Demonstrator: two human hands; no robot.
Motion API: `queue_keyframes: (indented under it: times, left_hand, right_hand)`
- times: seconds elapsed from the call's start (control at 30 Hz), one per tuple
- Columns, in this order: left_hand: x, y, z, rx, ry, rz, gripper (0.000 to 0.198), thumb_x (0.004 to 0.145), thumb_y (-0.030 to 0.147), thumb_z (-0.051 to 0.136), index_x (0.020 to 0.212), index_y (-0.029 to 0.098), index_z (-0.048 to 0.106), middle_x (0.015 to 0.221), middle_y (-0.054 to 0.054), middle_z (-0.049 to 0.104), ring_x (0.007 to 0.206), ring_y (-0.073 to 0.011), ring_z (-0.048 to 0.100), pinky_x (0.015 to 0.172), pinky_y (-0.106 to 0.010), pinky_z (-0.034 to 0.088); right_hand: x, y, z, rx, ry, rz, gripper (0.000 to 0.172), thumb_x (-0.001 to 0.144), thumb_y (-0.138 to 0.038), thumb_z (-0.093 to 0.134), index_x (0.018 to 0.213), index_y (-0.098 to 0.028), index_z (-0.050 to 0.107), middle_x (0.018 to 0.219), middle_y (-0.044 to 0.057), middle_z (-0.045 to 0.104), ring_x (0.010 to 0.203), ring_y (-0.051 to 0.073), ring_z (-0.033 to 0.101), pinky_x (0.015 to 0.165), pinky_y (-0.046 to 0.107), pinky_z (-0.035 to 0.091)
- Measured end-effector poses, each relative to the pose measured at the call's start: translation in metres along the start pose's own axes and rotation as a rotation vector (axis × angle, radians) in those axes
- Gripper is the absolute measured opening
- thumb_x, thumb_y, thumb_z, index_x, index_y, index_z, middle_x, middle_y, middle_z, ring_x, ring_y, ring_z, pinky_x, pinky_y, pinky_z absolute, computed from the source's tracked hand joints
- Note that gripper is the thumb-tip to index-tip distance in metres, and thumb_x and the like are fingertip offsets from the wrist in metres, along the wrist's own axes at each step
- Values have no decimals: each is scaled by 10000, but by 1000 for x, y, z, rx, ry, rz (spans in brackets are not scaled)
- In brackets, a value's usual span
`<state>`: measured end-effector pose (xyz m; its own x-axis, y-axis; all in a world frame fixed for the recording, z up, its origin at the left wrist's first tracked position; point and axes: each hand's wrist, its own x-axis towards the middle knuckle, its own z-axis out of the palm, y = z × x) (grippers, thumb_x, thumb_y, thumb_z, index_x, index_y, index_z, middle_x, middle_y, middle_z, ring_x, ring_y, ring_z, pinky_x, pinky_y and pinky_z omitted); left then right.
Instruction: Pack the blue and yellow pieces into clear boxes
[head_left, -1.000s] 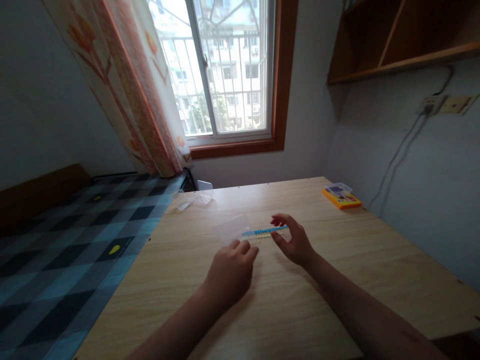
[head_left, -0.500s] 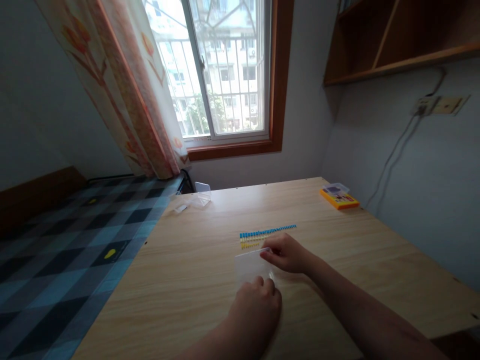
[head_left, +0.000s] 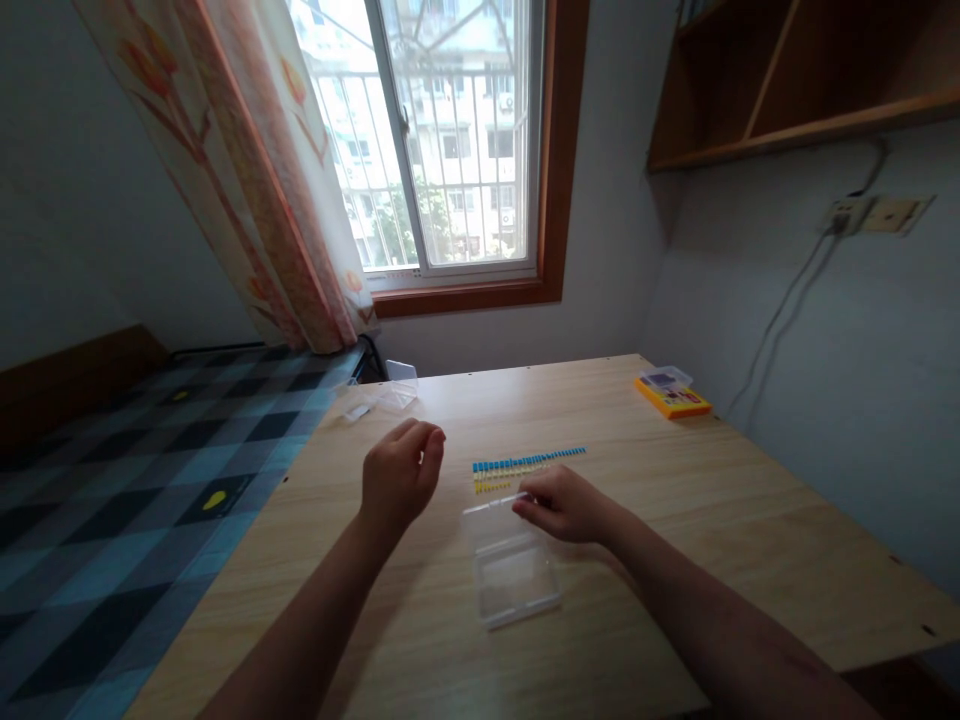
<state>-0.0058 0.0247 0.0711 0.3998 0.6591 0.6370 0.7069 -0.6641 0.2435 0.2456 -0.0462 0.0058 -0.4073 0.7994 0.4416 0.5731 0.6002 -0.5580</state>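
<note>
A clear plastic box (head_left: 513, 572) lies open and flat on the wooden desk (head_left: 675, 520) in front of me. My right hand (head_left: 559, 505) rests at the box's far edge, its fingers pinched on the rim of the lid. Just beyond it lie rows of small blue and yellow pieces (head_left: 517, 467). My left hand (head_left: 400, 477) hovers above the desk to the left of the box, fingers loosely curled, with nothing visible in it.
Another clear plastic box (head_left: 390, 392) sits at the desk's far left corner. An orange box with a clear lid (head_left: 670, 392) is at the far right by the wall. A bed with a checked cover (head_left: 135, 480) adjoins the desk on the left.
The clear box came toward me from beside the coloured pieces and now lies open. My left hand let go of it and rose to the left. My right hand stays at its far edge.
</note>
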Motion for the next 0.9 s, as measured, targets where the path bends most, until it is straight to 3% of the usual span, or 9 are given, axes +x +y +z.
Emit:
queue_keyframes:
  times: [0.07, 0.17, 0.3, 0.47, 0.63, 0.77, 0.9]
  left_hand:
    - [-4, -25, 25, 19, -82, -99, 354, 1013, 349, 398, 920, 190, 701, 893, -71, 707, 780, -201, 642, 743, -328, 506]
    - [-21, -48, 58, -6, -203, -62, 300, 967, 274, 478, 1081, 223, 751, 1063, -68, 738, 962, -218, 689, 867, -329, 542]
    - [-34, -58, 77, -57, -362, 51, 378, 971, 255, 488, 1254, 212, 735, 1265, -110, 706, 1153, -246, 657, 1042, -389, 517]
    - [-34, -58, 78, -12, -444, 135, 421, 983, 230, 492, 1354, 251, 688, 1345, -113, 677, 1251, -275, 604, 1105, -459, 471]
    - [-32, -56, 78, 32, -472, 109, 386, 1011, 293, 491, 1334, 280, 701, 1370, -101, 665, 1272, -268, 598, 1122, -434, 443]
    - [-30, -55, 64, 72, -463, 19, 329, 1001, 347, 495, 1139, 258, 780, 1270, -95, 708, 1144, -264, 661, 987, -382, 509]
    - [-28, -56, 44, 106, -469, -34, 153, 889, 275, 610, 882, 240, 759, 1039, -48, 746, 913, -227, 688, 788, -319, 503]
  right_hand:
    - [-1, 0, 0, -29, 3, -9, 348, 929, -308, 575, 617, -198, 467, 560, -32, 483, 545, 110, 421, 555, 244, 284]
    - [-2, 3, 0, -42, -5, -11, 333, 901, -289, 590, 601, -192, 483, 552, -30, 500, 540, 107, 439, 563, 243, 291]
    - [-2, 8, -1, -21, -29, -13, 285, 861, -252, 617, 602, -186, 519, 535, -42, 505, 522, 97, 444, 568, 236, 302]
    - [-3, 7, -2, -7, -37, -62, 232, 859, -233, 640, 643, -187, 567, 582, -37, 556, 554, 102, 459, 592, 237, 331]
    - [-3, 5, -1, -2, -58, -57, 157, 852, -199, 650, 696, -189, 635, 609, -29, 601, 568, 109, 502, 601, 235, 358]
    - [-3, 3, -1, -1, -51, -35, 153, 859, -189, 638, 708, -187, 660, 604, -26, 604, 554, 108, 508, 574, 229, 359]
    - [-4, 1, -1, 11, -64, -24, 156, 879, -223, 637, 740, -184, 697, 618, -15, 622, 563, 114, 526, 576, 227, 379]
